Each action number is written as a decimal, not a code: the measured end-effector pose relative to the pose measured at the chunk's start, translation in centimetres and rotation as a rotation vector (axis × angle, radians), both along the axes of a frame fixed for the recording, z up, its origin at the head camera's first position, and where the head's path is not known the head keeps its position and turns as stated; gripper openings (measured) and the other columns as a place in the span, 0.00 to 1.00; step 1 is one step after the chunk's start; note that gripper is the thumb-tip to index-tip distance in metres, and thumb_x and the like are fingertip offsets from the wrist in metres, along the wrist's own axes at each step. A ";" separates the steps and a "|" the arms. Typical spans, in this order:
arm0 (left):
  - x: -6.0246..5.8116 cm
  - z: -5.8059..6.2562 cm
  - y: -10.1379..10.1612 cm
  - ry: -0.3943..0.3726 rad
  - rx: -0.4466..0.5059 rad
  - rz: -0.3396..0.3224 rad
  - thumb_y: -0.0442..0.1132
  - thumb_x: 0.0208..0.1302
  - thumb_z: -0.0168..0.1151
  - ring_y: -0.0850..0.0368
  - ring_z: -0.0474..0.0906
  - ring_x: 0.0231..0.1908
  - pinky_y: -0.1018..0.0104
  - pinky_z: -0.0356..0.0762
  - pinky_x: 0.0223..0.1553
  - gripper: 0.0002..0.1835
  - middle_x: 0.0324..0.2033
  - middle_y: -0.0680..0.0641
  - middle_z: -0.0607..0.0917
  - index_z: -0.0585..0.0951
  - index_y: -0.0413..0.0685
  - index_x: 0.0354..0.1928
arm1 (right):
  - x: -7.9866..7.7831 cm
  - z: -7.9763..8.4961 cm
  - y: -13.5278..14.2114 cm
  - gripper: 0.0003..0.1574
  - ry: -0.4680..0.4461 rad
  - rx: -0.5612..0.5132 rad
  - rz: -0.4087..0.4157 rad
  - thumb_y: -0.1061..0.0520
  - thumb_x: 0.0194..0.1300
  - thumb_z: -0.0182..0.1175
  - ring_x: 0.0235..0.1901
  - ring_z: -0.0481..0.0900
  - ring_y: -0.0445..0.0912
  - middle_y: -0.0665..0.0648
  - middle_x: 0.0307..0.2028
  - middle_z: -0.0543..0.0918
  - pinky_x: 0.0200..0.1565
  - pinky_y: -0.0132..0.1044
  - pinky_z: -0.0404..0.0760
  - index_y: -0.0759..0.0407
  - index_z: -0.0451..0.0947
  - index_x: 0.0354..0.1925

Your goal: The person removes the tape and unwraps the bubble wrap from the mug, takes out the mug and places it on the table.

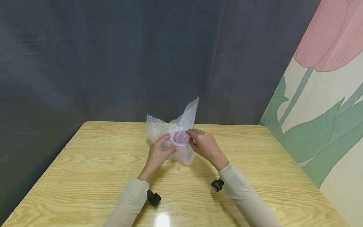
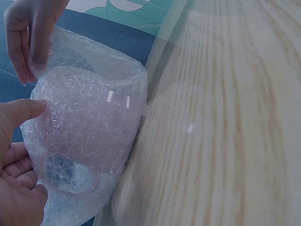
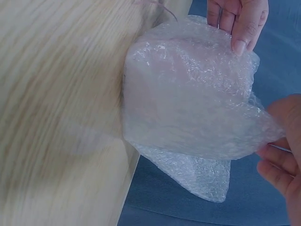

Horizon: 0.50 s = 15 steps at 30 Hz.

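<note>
Near the frame's centre, a pinkish object (image 1: 180, 138) is resting in bubble wrap (image 1: 190, 116) on the desk (image 1: 99, 164), the left hand (image 1: 158, 154) gripping its side with fingers wide, the right hand (image 1: 204, 145) pinching wrap between closed fingers, and is seeming light, soft-skinned, slippery, perhaps fragile, favouring gentle side holds.
</note>
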State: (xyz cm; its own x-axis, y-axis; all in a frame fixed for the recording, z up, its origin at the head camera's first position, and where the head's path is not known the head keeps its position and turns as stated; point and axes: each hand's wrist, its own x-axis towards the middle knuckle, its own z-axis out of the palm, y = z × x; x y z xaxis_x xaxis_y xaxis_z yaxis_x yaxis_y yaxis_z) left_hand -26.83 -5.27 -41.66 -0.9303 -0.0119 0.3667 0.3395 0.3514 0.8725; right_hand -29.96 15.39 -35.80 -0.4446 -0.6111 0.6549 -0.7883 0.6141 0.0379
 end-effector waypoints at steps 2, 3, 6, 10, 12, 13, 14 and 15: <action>0.0 0.0 0.0 0.005 -0.004 0.001 0.36 0.54 0.74 0.43 0.63 0.66 0.50 0.58 0.66 0.33 0.63 0.39 0.72 0.74 0.36 0.62 | 0.1 0.1 -0.1 0.17 -0.020 0.021 -0.003 0.69 0.53 0.66 0.41 0.84 0.53 0.62 0.43 0.85 0.39 0.43 0.84 0.66 0.83 0.44; 0.0 0.0 0.0 0.005 -0.004 0.002 0.36 0.54 0.74 0.43 0.64 0.66 0.50 0.58 0.66 0.33 0.63 0.39 0.72 0.74 0.36 0.62 | 0.1 0.1 -0.1 0.17 -0.031 0.032 -0.004 0.69 0.53 0.66 0.41 0.84 0.53 0.62 0.43 0.85 0.39 0.43 0.84 0.66 0.83 0.45; 0.0 0.0 0.0 0.005 -0.007 0.002 0.37 0.54 0.74 0.43 0.64 0.65 0.50 0.59 0.66 0.33 0.63 0.39 0.73 0.74 0.36 0.62 | 0.2 0.2 -0.3 0.18 -0.062 0.069 -0.009 0.70 0.52 0.66 0.43 0.84 0.53 0.62 0.44 0.85 0.40 0.42 0.84 0.65 0.84 0.45; 0.0 0.0 0.0 0.006 -0.007 -0.002 0.37 0.54 0.73 0.43 0.64 0.65 0.50 0.59 0.66 0.33 0.63 0.39 0.73 0.74 0.36 0.62 | 0.2 0.2 -0.5 0.18 -0.082 0.117 -0.017 0.70 0.53 0.66 0.45 0.83 0.53 0.61 0.45 0.85 0.40 0.42 0.84 0.64 0.85 0.44; 0.0 0.1 0.0 0.008 -0.004 -0.004 0.37 0.54 0.73 0.43 0.64 0.65 0.50 0.59 0.66 0.33 0.63 0.39 0.73 0.74 0.36 0.62 | 0.2 0.3 -0.5 0.16 -0.083 0.132 -0.018 0.70 0.53 0.66 0.44 0.84 0.53 0.60 0.45 0.85 0.40 0.43 0.84 0.63 0.85 0.43; 0.0 0.1 0.0 0.009 -0.003 -0.005 0.36 0.54 0.73 0.43 0.64 0.65 0.50 0.59 0.66 0.33 0.63 0.39 0.73 0.74 0.36 0.62 | 0.2 0.3 -0.5 0.15 -0.081 0.138 -0.020 0.70 0.54 0.66 0.43 0.84 0.52 0.59 0.44 0.85 0.39 0.42 0.84 0.62 0.85 0.43; 0.0 0.1 0.0 0.009 -0.001 -0.006 0.36 0.54 0.73 0.43 0.64 0.65 0.50 0.59 0.66 0.33 0.63 0.39 0.73 0.74 0.36 0.62 | 0.2 0.3 -0.5 0.15 -0.080 0.142 -0.021 0.69 0.54 0.66 0.42 0.84 0.52 0.59 0.44 0.85 0.38 0.42 0.84 0.62 0.86 0.42; 0.1 0.1 0.0 0.010 0.000 -0.006 0.36 0.54 0.73 0.43 0.64 0.65 0.50 0.59 0.66 0.33 0.63 0.39 0.73 0.74 0.35 0.62 | 0.2 0.3 -0.5 0.14 -0.079 0.146 -0.022 0.69 0.55 0.66 0.41 0.84 0.52 0.58 0.43 0.86 0.37 0.42 0.84 0.61 0.86 0.42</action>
State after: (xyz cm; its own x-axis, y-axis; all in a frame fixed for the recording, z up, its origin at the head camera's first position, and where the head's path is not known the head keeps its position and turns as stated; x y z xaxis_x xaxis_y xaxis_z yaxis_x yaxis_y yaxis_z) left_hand -26.78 -5.28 -41.56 -0.9266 -0.0062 0.3759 0.3502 0.3495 0.8690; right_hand -29.72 14.88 -35.50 -0.5054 -0.6865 0.5228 -0.7787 0.6239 0.0665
